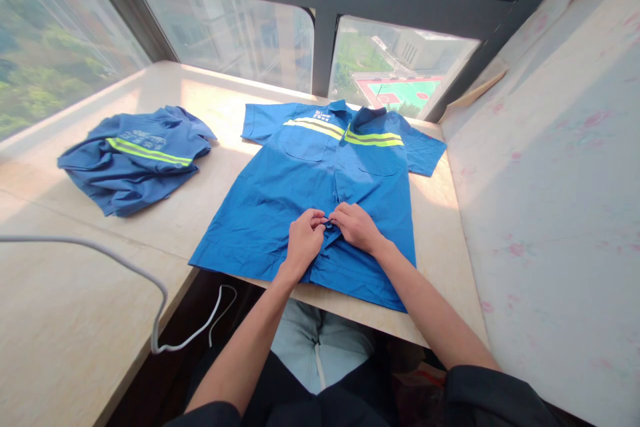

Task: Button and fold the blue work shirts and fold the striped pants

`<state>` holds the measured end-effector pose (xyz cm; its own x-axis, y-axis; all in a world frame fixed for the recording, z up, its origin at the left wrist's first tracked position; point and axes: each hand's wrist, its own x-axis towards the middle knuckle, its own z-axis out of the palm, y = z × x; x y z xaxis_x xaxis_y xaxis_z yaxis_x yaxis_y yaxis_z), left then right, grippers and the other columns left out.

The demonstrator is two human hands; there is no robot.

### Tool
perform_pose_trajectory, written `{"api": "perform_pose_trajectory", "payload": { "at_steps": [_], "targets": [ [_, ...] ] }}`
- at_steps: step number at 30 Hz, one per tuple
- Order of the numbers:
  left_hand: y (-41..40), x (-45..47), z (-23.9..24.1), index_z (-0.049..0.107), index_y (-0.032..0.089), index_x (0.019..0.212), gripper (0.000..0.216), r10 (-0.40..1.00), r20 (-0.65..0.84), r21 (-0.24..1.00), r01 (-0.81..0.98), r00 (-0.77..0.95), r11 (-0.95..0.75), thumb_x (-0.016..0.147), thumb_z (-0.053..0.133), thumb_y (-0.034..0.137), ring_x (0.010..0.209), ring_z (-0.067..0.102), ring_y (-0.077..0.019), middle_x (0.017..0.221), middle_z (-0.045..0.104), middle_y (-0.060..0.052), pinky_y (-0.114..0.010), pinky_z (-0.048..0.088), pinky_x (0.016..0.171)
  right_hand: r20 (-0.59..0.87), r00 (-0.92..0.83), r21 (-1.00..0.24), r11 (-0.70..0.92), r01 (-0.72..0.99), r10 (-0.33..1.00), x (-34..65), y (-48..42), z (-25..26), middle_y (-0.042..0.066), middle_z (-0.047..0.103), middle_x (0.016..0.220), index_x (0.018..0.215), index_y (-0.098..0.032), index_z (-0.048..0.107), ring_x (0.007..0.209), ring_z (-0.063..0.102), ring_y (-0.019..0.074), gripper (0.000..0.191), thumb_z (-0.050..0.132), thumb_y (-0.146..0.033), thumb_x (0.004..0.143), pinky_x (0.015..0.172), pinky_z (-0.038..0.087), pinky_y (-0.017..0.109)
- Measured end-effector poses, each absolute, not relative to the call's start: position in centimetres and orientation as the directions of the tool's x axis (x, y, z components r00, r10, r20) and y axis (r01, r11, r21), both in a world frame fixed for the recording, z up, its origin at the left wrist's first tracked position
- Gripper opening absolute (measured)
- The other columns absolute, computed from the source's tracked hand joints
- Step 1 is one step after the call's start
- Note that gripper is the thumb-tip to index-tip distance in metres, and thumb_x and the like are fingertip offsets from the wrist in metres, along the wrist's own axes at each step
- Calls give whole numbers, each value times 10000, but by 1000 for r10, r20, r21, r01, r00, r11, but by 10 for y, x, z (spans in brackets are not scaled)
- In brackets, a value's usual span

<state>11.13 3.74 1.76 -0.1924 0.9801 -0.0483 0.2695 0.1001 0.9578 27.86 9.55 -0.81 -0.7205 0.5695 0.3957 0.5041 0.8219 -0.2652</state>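
A blue short-sleeved work shirt [280, 193] lies spread flat, front side up, its collar toward the windows. Yellow and grey reflective bands cross its chest, and white lettering sits above the band on one side. Both hands meet at the front placket, low on the shirt. My left hand [306, 235] pinches the placket edge beside a small button [329, 224]. From the other side, my right hand [354, 225] grips the facing edge, fingertips close to the left ones. The fabric is bunched between them, and the exact hold on the button is partly hidden by the fingers.
A second blue work shirt [145, 163] lies crumpled on the pale stone-patterned counter [65, 320] at left. A white cable [135, 270] loops over the counter's front edge. Windows [230, 33] stand behind, and a flower-patterned wall [545, 200] borders the right side.
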Motion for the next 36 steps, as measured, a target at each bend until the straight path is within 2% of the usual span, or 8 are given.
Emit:
{"api": "perform_pose_trajectory", "payload": {
  "at_steps": [4,12,17,22,26,30,33,36],
  "targets": [
    [38,111,15,658,195,882,259,982,-35,955,285,-184,87,731,589,-4,882,738,-213,860,757,-45,-340,572,847,406,-707,-264,815,516,579,277,95,-7,79,632,909,995,-182,663,813,553,195,230,436,-216,1018,715,370,321],
    [47,106,10,633,177,857,271,979,-108,968,207,-172,143,665,620,-15,797,715,-174,814,735,-35,-303,565,789,492,-597,-398,774,492,633,279,94,-4,105,595,1056,996,-202,649,911,584,209,143,530,-279,980,771,473,319],
    [48,101,7,613,157,917,325,969,-198,977,52,-148,207,630,652,10,757,709,-158,794,727,-33,-265,559,713,475,-643,-356,800,484,601,281,89,0,55,568,836,865,-200,680,752,543,176,225,529,-321,980,696,448,292],
    [45,100,5,605,151,991,375,966,-207,978,-25,-152,206,634,669,55,753,706,-147,839,739,-42,-262,562,722,413,-598,-448,725,523,687,276,80,0,52,595,840,826,-191,709,764,573,169,182,652,-342,909,710,448,280],
    [42,103,4,601,150,999,356,969,-184,983,-15,-163,184,658,648,61,758,706,-148,853,739,-46,-274,560,752,181,-490,-672,471,572,853,272,75,11,12,605,738,803,-190,729,715,572,147,119,688,-281,868,663,428,251],
    [36,108,4,606,157,997,317,976,-98,994,36,-196,107,691,625,75,828,713,-161,885,736,-48,-292,556,805,-274,-468,-892,-39,451,840,275,78,30,-68,475,527,815,-168,732,468,385,76,163,654,-310,828,462,281,211],
    [33,110,4,608,162,1004,311,975,-66,995,59,-210,80,702,624,90,847,713,-167,895,734,-48,-299,557,809,-509,-454,-858,-387,339,731,278,85,39,-78,486,509,834,-142,722,370,243,35,205,656,-333,799,370,140,200],
    [33,109,4,609,159,1002,312,976,-71,995,58,-207,85,698,635,97,838,714,-171,894,735,-52,-310,563,811,-603,-480,-798,-480,364,638,275,90,42,-38,589,523,789,-133,709,335,217,22,199,661,-325,806,332,98,192]
  ]
}}
